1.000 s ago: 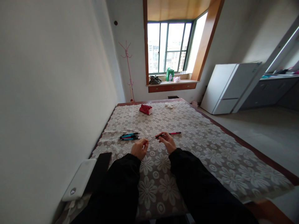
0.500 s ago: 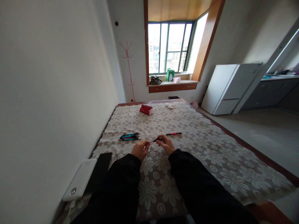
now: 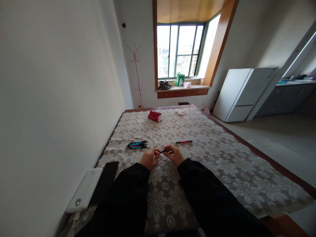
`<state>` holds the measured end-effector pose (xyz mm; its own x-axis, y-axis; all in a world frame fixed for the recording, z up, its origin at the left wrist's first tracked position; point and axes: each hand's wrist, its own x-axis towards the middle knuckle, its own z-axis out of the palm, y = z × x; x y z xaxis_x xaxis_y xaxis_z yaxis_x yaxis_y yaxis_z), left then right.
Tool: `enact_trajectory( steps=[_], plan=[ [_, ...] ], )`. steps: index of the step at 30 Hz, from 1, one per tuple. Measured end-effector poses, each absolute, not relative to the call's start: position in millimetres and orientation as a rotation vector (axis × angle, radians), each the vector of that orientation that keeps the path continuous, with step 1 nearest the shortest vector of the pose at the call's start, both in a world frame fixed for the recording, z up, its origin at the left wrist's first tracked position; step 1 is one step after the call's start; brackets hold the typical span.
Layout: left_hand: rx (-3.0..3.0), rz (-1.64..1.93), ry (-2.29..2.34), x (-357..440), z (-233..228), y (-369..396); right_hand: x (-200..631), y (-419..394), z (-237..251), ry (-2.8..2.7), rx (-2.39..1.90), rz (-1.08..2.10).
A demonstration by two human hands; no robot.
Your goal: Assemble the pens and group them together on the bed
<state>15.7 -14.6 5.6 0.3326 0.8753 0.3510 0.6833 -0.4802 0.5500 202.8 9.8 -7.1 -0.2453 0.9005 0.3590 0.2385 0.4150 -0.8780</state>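
Between my two hands is a small pen [image 3: 163,151], its black part showing in the gap. My left hand [image 3: 149,158] is closed around its left end, where a bit of red shows at the fingertips. The fingertips of my right hand [image 3: 174,154] pinch the black part at the other end. Just beyond the right hand lies a red and black pen [image 3: 183,142]. To the left of my left hand several blue and black pens [image 3: 137,144] lie side by side in a bunch, with a little red among them.
A floral cloth [image 3: 212,144] covers the table. Toward its far end are a red packet [image 3: 154,116] and a crumpled white piece [image 3: 179,112]. By the wall at the left, a white power bank [image 3: 85,189] with a cable lies beside a dark flat object [image 3: 108,177].
The black part has moved left and down against the left fingertips, covering the thin tip seen before. Red now shows at the left fingers. The other pens stay put.
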Motion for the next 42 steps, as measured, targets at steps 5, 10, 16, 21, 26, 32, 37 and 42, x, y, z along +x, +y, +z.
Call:
enact_trajectory(
  steps=[5, 10, 16, 21, 26, 32, 37, 42],
  plan=[
    [2.262, 0.923, 1.199, 15, 3, -16, 204, 7, -3, -1.798, -1.047, 0.807],
    [2.289, 0.888, 1.158, 14, -1, -12, 206, 7, -3, -1.850, -1.101, 0.742],
    [2.328, 0.866, 1.164, 13, -1, -12, 209, 8, -2, -1.998, -1.195, 0.617],
    [2.373, 0.854, 1.182, 15, 5, -18, 210, 6, -1, -2.158, -1.323, 0.582],
    [2.377, 0.854, 1.220, 15, 7, -16, 208, 2, 1, -2.103, -1.222, 0.522],
    [2.313, 0.891, 1.261, 14, 2, -14, 210, 1, 1, -2.099, -1.083, 0.454],
    [2.343, 0.875, 1.268, 14, 2, -14, 211, 2, 3, -2.159, -1.220, 0.422],
    [2.328, 0.870, 1.353, 14, 4, -14, 210, 1, 4, -2.137, -1.142, 0.401]
  ],
)
